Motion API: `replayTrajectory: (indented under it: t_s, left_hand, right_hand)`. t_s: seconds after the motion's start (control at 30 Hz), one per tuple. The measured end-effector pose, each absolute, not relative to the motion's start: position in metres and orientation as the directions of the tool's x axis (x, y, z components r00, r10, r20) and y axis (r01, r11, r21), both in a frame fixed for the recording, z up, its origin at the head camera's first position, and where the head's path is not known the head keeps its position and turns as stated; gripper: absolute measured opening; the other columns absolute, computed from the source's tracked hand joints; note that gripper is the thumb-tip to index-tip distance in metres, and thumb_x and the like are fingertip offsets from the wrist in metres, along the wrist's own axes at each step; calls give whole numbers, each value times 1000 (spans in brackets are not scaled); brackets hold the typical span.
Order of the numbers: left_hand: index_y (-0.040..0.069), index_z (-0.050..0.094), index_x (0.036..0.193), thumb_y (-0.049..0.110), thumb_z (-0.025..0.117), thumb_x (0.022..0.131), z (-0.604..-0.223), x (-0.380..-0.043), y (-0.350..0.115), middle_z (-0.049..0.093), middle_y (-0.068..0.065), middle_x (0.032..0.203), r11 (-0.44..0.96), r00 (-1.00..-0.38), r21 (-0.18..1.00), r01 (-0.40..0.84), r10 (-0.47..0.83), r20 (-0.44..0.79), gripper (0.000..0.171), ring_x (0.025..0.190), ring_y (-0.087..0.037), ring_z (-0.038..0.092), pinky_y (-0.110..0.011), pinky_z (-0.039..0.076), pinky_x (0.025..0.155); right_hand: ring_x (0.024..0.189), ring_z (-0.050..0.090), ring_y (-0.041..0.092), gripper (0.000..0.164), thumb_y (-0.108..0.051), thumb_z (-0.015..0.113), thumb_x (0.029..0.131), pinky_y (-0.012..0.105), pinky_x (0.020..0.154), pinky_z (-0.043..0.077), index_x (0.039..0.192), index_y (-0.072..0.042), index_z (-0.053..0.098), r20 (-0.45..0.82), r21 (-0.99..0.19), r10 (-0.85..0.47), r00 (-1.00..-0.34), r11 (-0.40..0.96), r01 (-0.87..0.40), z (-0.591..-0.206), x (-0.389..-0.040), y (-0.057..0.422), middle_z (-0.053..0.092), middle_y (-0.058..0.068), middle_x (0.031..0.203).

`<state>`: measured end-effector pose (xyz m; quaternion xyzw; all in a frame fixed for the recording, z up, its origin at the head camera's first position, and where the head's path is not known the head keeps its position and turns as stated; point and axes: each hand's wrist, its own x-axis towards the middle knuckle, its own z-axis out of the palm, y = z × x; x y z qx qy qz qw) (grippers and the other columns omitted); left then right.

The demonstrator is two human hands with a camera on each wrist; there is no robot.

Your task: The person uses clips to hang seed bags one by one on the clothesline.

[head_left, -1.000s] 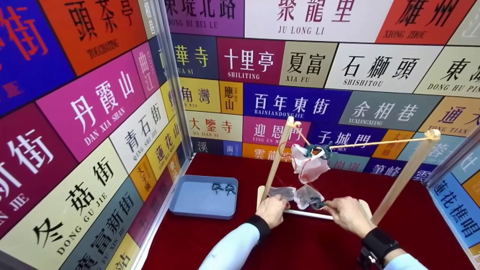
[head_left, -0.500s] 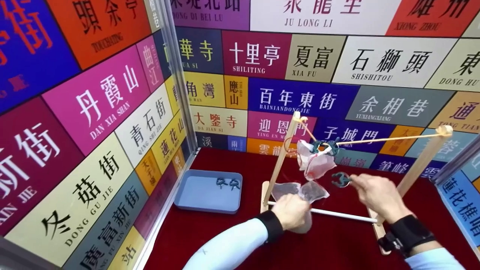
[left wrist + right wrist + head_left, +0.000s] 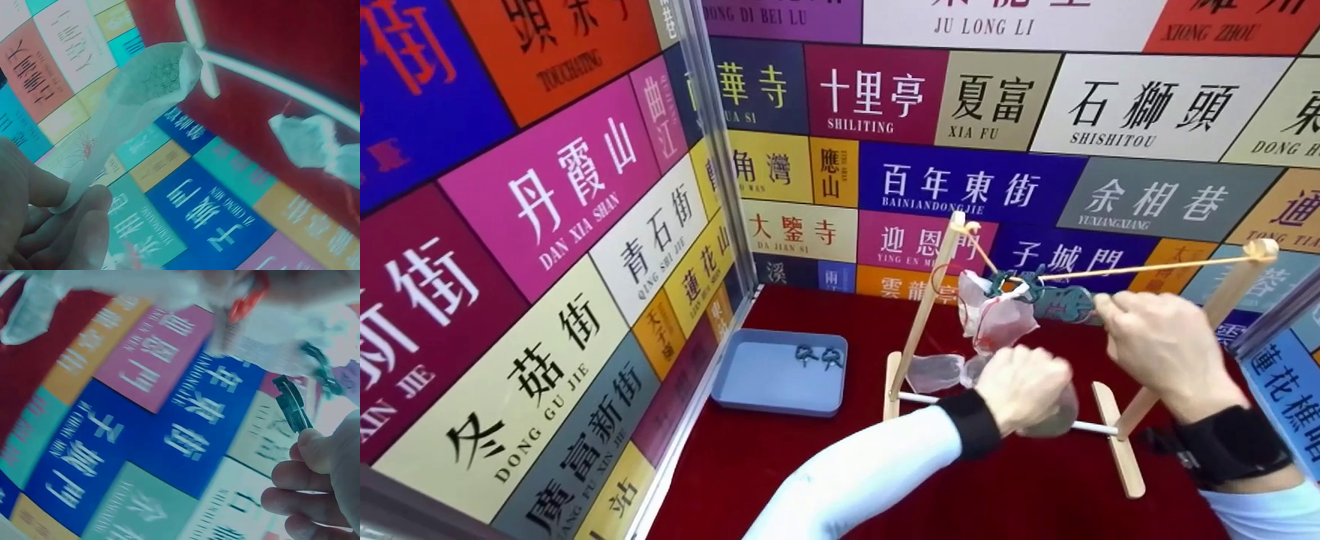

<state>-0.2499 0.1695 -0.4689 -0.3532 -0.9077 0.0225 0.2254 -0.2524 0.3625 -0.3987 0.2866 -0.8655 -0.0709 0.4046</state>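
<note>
My left hand (image 3: 1027,386) pinches the narrow end of a white mesh pouch (image 3: 146,84), whose wide end sticks out past the fingers. Between thumb and index finger, my right hand (image 3: 1170,345) holds a small green clip (image 3: 292,405) just under a tan cord (image 3: 1147,266). That cord runs between the tops of two wooden posts. White mesh pouches (image 3: 997,322) with red thread hang from it near the left post, with green clips (image 3: 1024,285) at their top. Another mesh piece (image 3: 934,373) shows low by the white crossbar, partly hidden by my left hand.
A blue tray (image 3: 780,382) with two green clips (image 3: 831,358) lies left of the wooden frame (image 3: 922,322). Dark red cloth (image 3: 810,472) covers the table. Panels printed with characters (image 3: 960,180) wall in the back and left.
My right hand has lifted the green clip from low by the crossbar up to the cord. My left hand has risen and moved right, carrying a mesh pouch.
</note>
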Motion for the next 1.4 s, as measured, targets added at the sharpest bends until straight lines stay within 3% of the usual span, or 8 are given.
replayTrajectory:
  t_s: [0.1, 0.27, 0.5, 0.67, 0.9, 1.07, 1.2, 1.4]
  left_hand:
    - [36, 75, 86, 40, 75, 99, -456, -257, 176, 78, 15, 84, 774, -638, -196, 602, 614, 464, 14, 72, -8, 76, -27, 58, 54]
    - [37, 77, 85, 36, 75, 97, -431, -275, 174, 79, 15, 82, 832, -671, -183, 524, 536, 513, 12, 71, -9, 75, -31, 55, 51]
    - [38, 85, 93, 34, 67, 103, -410, -300, 162, 81, 14, 88, 853, -679, -101, 512, 474, 560, 21, 76, -11, 79, -34, 61, 54]
    - [38, 86, 94, 40, 61, 109, -410, -309, 156, 81, 13, 87, 853, -653, -66, 517, 443, 614, 30, 73, -12, 79, -35, 59, 52]
    - [42, 84, 107, 49, 57, 114, -413, -313, 152, 82, 17, 93, 868, -636, -65, 493, 410, 654, 29, 78, -9, 80, -33, 62, 56]
    - [43, 84, 115, 45, 60, 113, -416, -313, 152, 84, 21, 101, 858, -600, -92, 506, 426, 676, 24, 83, -4, 81, -30, 63, 58]
    - [42, 84, 110, 44, 62, 112, -418, -313, 151, 83, 20, 93, 864, -576, -121, 489, 424, 699, 22, 77, -4, 80, -30, 60, 55]
    - [42, 83, 103, 44, 66, 108, -423, -314, 147, 79, 18, 78, 872, -565, -152, 465, 424, 708, 18, 66, -7, 77, -31, 56, 52]
  right_hand:
    - [54, 62, 41, 32, 5, 63, 83, 54, 47, 53, 110, 8, 79, 668, 366, -558, -492, 823, -435, -385, -251, 364, 71, 22, 76]
    - [58, 67, 44, 26, 8, 66, 85, 56, 48, 54, 108, 7, 78, 682, 351, -519, -516, 851, -391, -374, -260, 366, 77, 25, 84]
    - [56, 61, 45, 10, 3, 76, 87, 64, 47, 51, 97, -2, 73, 585, 281, -478, -655, 877, -389, -364, -269, 372, 73, 16, 78]
    - [55, 58, 34, 15, -4, 83, 88, 58, 48, 51, 102, -8, 81, 457, 221, -486, -745, 874, -434, -353, -269, 377, 68, 6, 72]
    - [61, 67, 37, 21, -7, 87, 89, 60, 55, 56, 110, -5, 87, 469, 166, -511, -720, 852, -496, -355, -277, 373, 77, 10, 80]
    - [62, 64, 25, 19, -3, 87, 89, 49, 56, 53, 108, -4, 88, 456, 110, -525, -718, 834, -540, -359, -283, 367, 80, 8, 81]
    - [61, 57, 14, 19, -3, 88, 89, 39, 57, 48, 108, -4, 88, 458, 90, -541, -705, 817, -569, -362, -284, 364, 79, 5, 78]
    - [65, 68, 14, 24, -19, 94, 87, 44, 62, 57, 107, -8, 86, 451, 39, -540, -711, 807, -589, -369, -285, 361, 80, -4, 77]
